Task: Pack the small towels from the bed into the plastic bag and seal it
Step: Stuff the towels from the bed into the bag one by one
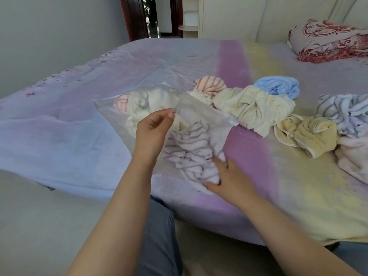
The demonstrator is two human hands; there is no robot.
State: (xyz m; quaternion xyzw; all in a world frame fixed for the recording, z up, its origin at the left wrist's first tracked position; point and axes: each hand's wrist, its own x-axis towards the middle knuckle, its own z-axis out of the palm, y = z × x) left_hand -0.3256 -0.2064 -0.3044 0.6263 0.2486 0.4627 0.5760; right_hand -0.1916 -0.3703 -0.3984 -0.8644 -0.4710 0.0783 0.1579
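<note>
A clear plastic bag (111, 114) lies on the bed with its mouth toward me. My left hand (152, 129) pinches the upper edge of the mouth and holds it up. My right hand (227, 181) grips a pink striped towel (189, 154) that lies half inside the mouth. Deeper in the bag sit a white towel (143, 105) and an orange striped one (121, 104). Loose on the bed to the right lie an orange striped towel (211, 85), a cream towel (253, 108), a blue towel (278, 87), a yellow towel (310, 135) and a blue striped towel (342, 111).
The bed (69, 126) has a pastel sheet with purple and yellow bands. A pale pink cloth (352, 158) lies at the right edge. A red patterned pillow (330, 39) sits at the far right corner. A doorway (151, 16) opens beyond the bed. My legs are at the bed's near edge.
</note>
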